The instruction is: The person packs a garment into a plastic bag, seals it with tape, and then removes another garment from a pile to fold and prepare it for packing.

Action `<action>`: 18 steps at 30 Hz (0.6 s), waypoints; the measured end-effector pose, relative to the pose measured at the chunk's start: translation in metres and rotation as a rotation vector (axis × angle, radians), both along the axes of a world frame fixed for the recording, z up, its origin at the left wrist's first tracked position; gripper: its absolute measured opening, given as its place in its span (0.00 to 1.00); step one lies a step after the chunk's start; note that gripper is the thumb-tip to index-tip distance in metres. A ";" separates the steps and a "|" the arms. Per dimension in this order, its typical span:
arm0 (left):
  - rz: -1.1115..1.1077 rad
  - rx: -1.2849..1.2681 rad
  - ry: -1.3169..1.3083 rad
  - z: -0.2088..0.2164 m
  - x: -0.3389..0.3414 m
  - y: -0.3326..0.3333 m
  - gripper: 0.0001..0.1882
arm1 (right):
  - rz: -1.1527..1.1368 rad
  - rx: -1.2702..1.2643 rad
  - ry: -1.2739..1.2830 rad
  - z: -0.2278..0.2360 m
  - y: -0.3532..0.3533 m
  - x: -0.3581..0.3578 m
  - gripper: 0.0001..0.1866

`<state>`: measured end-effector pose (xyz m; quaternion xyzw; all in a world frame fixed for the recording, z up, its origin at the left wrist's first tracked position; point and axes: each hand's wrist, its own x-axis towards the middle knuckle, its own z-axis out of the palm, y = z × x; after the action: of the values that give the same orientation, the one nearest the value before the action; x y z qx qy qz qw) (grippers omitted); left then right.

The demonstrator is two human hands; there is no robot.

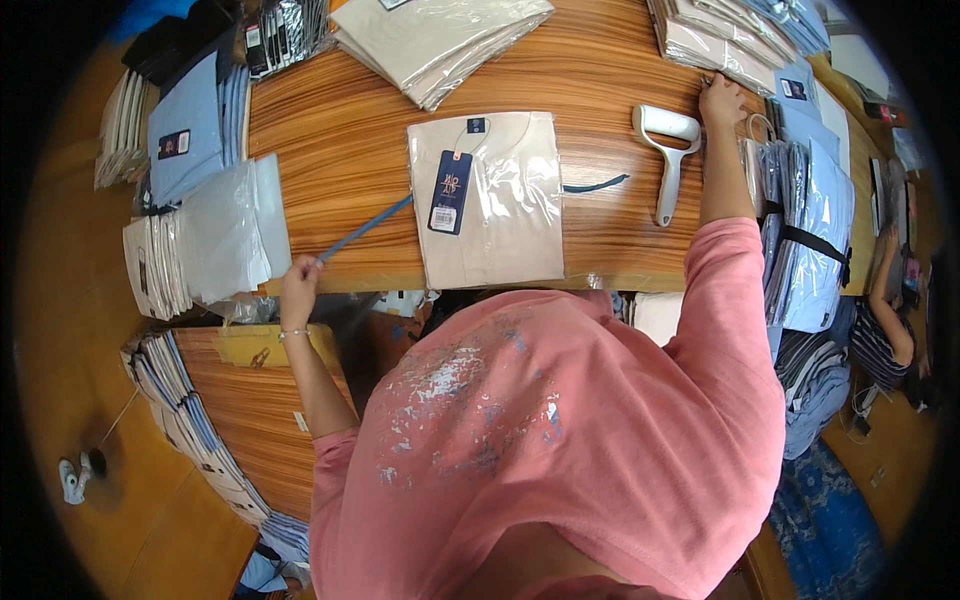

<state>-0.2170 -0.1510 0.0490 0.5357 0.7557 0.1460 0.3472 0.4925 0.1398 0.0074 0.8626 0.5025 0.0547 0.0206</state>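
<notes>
A folded beige garment in a clear bag (pixel 500 220), with a dark blue tag, lies flat on the wooden table before me. A narrow blue strip (pixel 365 228) passes beneath it, and its free end shows on the right side. My left hand (pixel 299 285) is at the table's front edge, pinching the strip's left end. Stretched out to the far right, my right hand (pixel 722 103) is closed beside a pile of bagged beige garments (pixel 715 50). A small dark thing shows at its fingertips, too little to name.
A white-handled lint roller (pixel 668 150) lies right of the bagged garment. More bagged beige garments (pixel 440 45) are behind it. Bagged garments in blue (pixel 187 135) and white (pixel 215 240) stand at the left. A strapped blue bundle (pixel 805 235) is at the right.
</notes>
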 end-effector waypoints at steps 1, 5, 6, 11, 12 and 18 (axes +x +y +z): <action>0.103 0.105 -0.119 -0.001 0.002 0.001 0.07 | 0.003 0.014 0.022 -0.009 0.001 0.009 0.18; 0.236 0.220 -0.011 0.008 0.010 0.006 0.09 | 0.098 -0.028 -0.003 -0.015 0.001 0.009 0.16; 0.286 0.266 -0.046 0.004 0.010 0.007 0.10 | 0.126 -0.041 -0.031 -0.015 0.002 0.010 0.16; 0.446 0.451 -0.285 -0.016 -0.010 0.007 0.09 | 0.265 -0.012 -0.027 0.017 -0.013 -0.011 0.13; 0.444 0.444 -0.331 -0.017 -0.014 0.005 0.09 | 0.293 -0.020 -0.045 0.028 -0.022 -0.021 0.13; 0.358 0.418 -0.296 -0.015 -0.020 -0.002 0.09 | 0.476 0.159 0.966 0.094 -0.120 -0.193 0.15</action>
<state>-0.2373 -0.1531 0.0340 0.4269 0.7329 0.4335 0.3045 0.2993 0.0199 0.1018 0.6510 0.6304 -0.3070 -0.2908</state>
